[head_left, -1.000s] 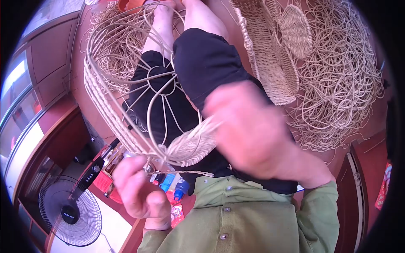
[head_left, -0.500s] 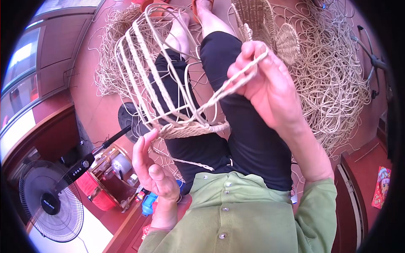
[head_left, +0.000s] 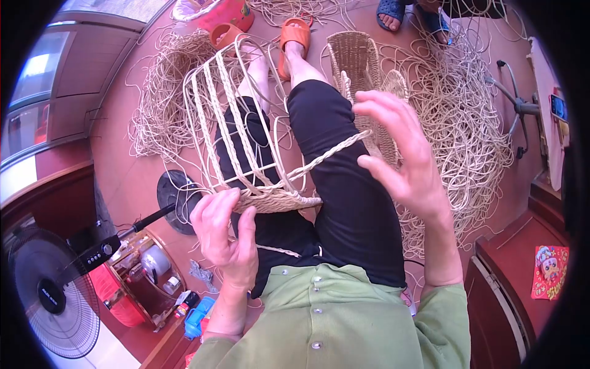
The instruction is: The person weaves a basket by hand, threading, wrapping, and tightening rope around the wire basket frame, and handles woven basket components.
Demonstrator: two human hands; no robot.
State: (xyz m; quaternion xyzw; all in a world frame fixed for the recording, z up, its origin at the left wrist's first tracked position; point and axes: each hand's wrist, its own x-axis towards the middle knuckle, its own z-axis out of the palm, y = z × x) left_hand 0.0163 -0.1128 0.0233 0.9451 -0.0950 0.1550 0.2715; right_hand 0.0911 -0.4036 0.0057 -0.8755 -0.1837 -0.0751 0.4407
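Now, right grip spread wide, tip of braided strand showing between thumb and fingers. Left grip at near corner of basket frame; cannot tell whether it pinches edge. Frame just beyond left grip, over black trousers, strand running toward right grip. Cord heap right of right grip, woven basket beyond.

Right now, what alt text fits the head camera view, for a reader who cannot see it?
A partly woven basket lies over a person's black-trousered legs, with the left hand at its near edge and the open right hand beside a braided strand. Heaps of pale cord lie on the floor; a fan is at the picture's left.
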